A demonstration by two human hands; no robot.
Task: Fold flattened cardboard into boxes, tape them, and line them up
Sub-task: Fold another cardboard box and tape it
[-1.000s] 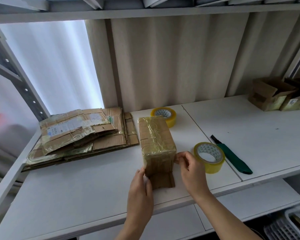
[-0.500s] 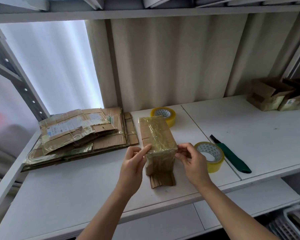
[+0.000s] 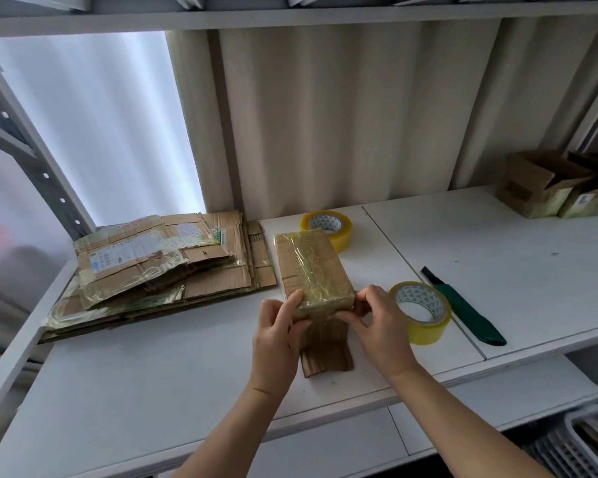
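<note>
While the white worktop (image 3: 152, 391) spreads across the whole lower view, a stack of flattened cardboard (image 3: 159, 267) lies on its left part, against the back, some sheets streaked with old tape and one bearing a label. Just right of that stack stands the box (image 3: 309, 267), long side running away from the person, its top covered in glossy yellowish tape; its near end is unsealed, with a brown flap (image 3: 327, 350) hanging down onto the worktop. The left hand (image 3: 278, 339) grips the box's near left corner, its thumb lying over the top edge and its fingers curled against the left side and near end. The right hand (image 3: 380, 326) pinches the near right corner, with fingers (image 3: 347, 317) bent onto the taped near face just below the top edge. The box thus sits between the two hands, both of which touch it. At the far right of the worktop stand folded boxes (image 3: 546, 188), side by side, flaps partly up. One roll of yellow tape (image 3: 422, 310) lies just beside the right hand, and a second roll (image 3: 328, 227) lies behind the box, near the back. A green utility knife (image 3: 466, 308) lies just right of the nearer roll, blade pointing away.
</note>
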